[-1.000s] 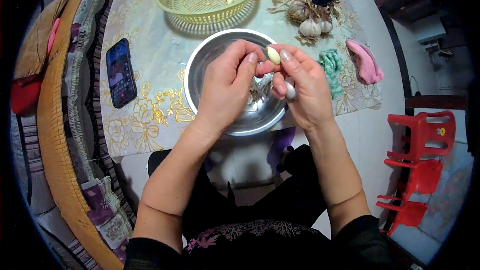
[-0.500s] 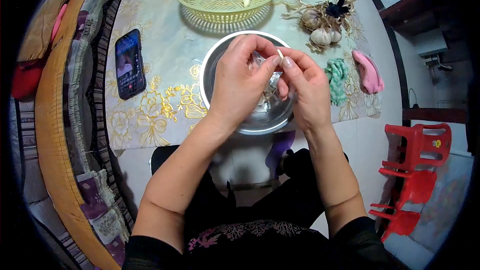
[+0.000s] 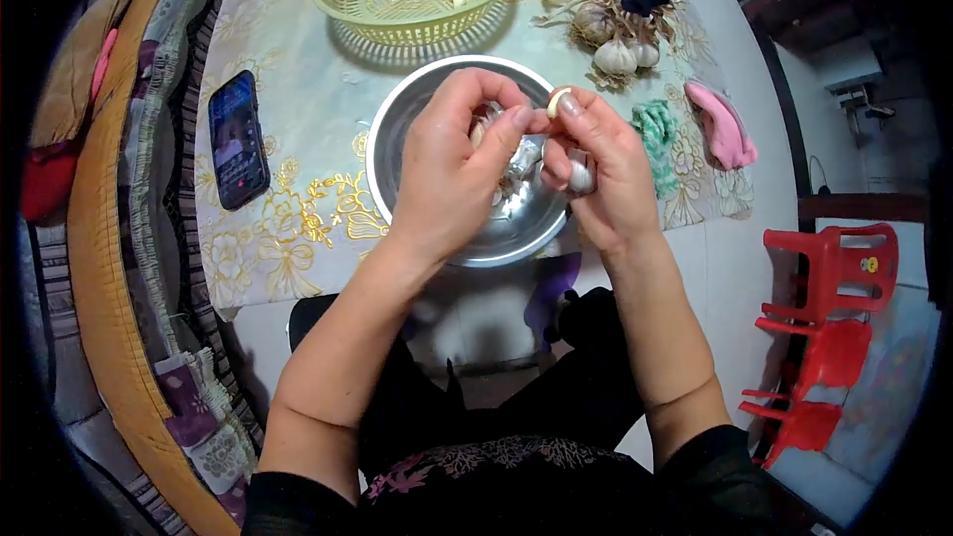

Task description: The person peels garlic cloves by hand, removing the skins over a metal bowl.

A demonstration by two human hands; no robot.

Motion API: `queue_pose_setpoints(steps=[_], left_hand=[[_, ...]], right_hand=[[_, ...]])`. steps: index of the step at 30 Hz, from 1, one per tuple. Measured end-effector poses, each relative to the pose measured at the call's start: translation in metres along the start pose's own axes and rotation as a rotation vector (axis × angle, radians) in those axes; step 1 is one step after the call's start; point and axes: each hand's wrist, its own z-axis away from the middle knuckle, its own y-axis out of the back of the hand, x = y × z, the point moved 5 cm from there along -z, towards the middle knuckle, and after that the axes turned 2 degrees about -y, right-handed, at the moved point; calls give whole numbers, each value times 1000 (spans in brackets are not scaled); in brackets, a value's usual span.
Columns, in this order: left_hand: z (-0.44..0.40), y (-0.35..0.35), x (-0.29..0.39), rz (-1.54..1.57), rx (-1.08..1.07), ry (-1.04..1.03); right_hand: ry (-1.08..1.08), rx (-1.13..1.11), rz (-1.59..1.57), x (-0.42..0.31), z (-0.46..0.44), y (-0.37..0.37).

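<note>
Both hands are held over a metal bowl (image 3: 382, 174). My right hand (image 3: 606, 154) pinches a pale peeled garlic clove (image 3: 559, 102) between thumb and forefinger. A whitish, rounded piece, perhaps more garlic (image 3: 582, 175), is tucked against its curled lower fingers. My left hand (image 3: 462, 144) is closed, its thumb and forefinger tips meeting close to the right fingertips. Whatever they pinch is too small to make out, and its palm is mostly hidden. Papery garlic skins (image 3: 514, 177) show in the bowl beneath the hands.
Beyond the bowl, a yellow-green plastic basket (image 3: 333, 10) holds several peeled cloves. Garlic bulbs (image 3: 615, 58) with dry stalks lie at the back right, near a green cloth (image 3: 655, 139) and a pink cloth (image 3: 723, 127). A phone (image 3: 238, 139) lies on the left; red chairs (image 3: 834, 268) stand right.
The view has shifted slightly, so table things sit further left. My fingertips have parted a little, and the clove in my right hand shows more fully. The whitish piece in that hand has come into sight.
</note>
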Motion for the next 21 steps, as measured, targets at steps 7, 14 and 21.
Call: queue_pose_setpoints(steps=[7, 14, 21], left_hand=[[-6, 9, -6, -80, 25, -87], [1, 2, -6, -726, -218, 91], [1, 4, 0, -652, -184, -109]], right_hand=[[-63, -68, -125, -7, 2, -2], [58, -6, 107, -13, -3, 0], [235, 97, 630, -35, -59, -36]])
